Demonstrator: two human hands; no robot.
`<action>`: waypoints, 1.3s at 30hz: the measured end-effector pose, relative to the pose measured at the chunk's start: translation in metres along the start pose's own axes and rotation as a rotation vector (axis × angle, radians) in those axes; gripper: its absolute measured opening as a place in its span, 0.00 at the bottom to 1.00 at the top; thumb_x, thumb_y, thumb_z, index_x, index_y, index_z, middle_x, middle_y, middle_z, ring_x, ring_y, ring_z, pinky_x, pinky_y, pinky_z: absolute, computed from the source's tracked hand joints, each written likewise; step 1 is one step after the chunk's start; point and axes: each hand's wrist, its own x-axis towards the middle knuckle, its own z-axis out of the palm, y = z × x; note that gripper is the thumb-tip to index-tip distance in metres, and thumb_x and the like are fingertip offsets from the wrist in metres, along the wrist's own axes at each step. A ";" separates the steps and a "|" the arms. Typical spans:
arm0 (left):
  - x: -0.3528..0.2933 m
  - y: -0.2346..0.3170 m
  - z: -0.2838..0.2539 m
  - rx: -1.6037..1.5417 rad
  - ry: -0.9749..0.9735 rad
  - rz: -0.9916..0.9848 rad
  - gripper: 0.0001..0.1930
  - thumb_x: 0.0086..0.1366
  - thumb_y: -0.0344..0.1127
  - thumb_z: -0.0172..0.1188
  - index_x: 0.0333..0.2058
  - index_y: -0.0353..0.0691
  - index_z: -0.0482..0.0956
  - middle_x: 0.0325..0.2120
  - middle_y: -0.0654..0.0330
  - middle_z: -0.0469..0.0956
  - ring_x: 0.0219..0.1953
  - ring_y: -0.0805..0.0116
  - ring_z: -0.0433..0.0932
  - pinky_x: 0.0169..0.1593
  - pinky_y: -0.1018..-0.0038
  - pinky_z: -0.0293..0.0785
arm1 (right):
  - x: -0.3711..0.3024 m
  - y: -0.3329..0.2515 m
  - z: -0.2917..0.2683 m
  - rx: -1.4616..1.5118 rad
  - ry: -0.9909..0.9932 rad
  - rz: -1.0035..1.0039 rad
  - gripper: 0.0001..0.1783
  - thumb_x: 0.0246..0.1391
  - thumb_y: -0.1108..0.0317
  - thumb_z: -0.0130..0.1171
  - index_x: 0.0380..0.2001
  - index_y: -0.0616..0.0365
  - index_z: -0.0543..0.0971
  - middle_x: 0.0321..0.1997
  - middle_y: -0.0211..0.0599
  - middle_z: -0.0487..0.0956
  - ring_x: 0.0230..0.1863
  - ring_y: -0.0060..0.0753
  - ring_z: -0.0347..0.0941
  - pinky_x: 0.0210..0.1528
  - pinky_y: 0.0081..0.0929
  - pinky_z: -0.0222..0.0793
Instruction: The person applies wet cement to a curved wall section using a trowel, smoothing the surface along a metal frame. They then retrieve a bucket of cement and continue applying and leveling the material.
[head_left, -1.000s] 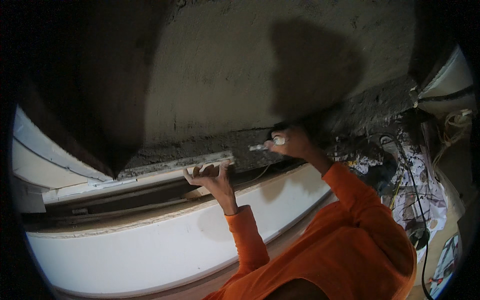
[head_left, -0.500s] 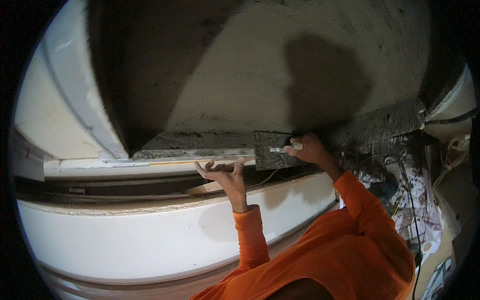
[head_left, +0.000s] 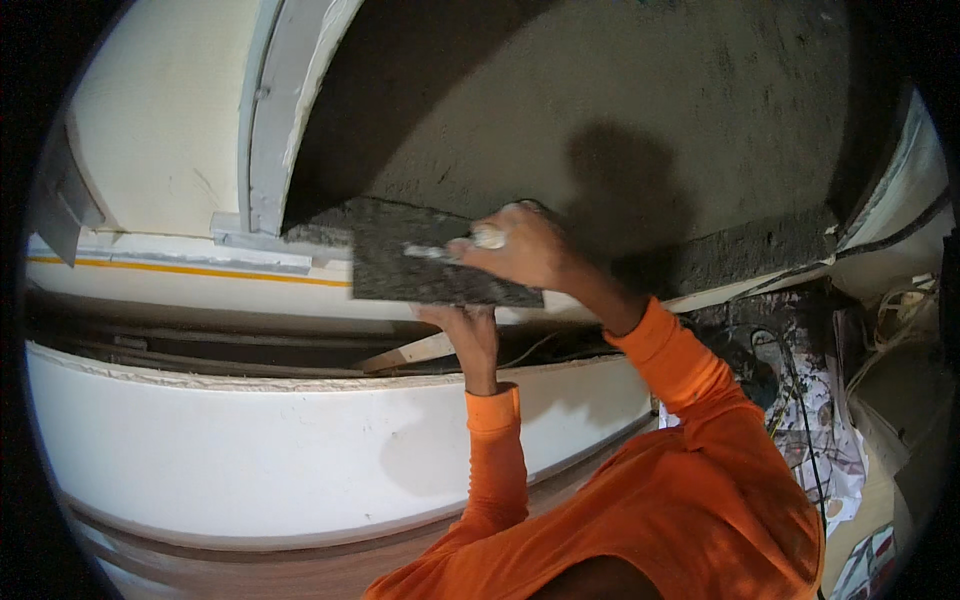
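Gripping mortar-caked trowel (head_left: 430, 268), right hand (head_left: 525, 250), plastered wall (head_left: 640, 110) behind

Grey speckled mortar coats the trowel (head_left: 430, 268); orange sleeves (head_left: 690, 400) at five o'clock; a yellow stripe (head_left: 190, 271) at nine o'clock on white trim (head_left: 300, 440).

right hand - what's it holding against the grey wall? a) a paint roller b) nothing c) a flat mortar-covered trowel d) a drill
c: the right hand grips a pale handle on a flat mortar-covered trowel held at the lower edge of the grey plastered wall, while the left hand reaches up just beneath the blade.
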 end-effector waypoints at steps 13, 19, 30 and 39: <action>0.012 0.009 -0.013 -0.082 0.042 0.053 0.67 0.50 0.36 0.82 0.69 0.24 0.31 0.67 0.34 0.40 0.71 0.44 0.45 0.74 0.53 0.45 | -0.276 0.216 -0.012 -0.113 0.113 0.653 0.44 0.51 0.28 0.62 0.52 0.59 0.82 0.51 0.55 0.81 0.56 0.55 0.76 0.61 0.43 0.70; -0.030 0.010 -0.015 -0.287 0.118 0.036 0.54 0.60 0.29 0.73 0.70 0.29 0.37 0.53 0.48 0.58 0.50 0.60 0.64 0.58 0.61 0.63 | -0.431 0.208 -0.069 -0.232 0.409 0.958 0.39 0.50 0.35 0.66 0.44 0.65 0.83 0.39 0.56 0.84 0.41 0.56 0.82 0.44 0.46 0.76; -0.331 -0.016 0.043 -0.202 -1.633 -0.300 0.34 0.67 0.44 0.64 0.65 0.33 0.62 0.55 0.48 0.76 0.51 0.55 0.78 0.54 0.58 0.73 | -0.749 0.322 -0.013 -0.655 0.130 1.365 0.26 0.62 0.49 0.53 0.49 0.60 0.82 0.46 0.56 0.84 0.46 0.56 0.81 0.45 0.56 0.76; -0.426 0.018 0.058 -0.415 -1.613 -0.202 0.27 0.71 0.45 0.60 0.64 0.39 0.69 0.50 0.48 0.79 0.50 0.53 0.81 0.52 0.62 0.79 | -0.807 0.421 -0.042 -0.606 0.332 1.139 0.32 0.61 0.44 0.58 0.53 0.64 0.76 0.50 0.67 0.79 0.54 0.69 0.75 0.55 0.53 0.71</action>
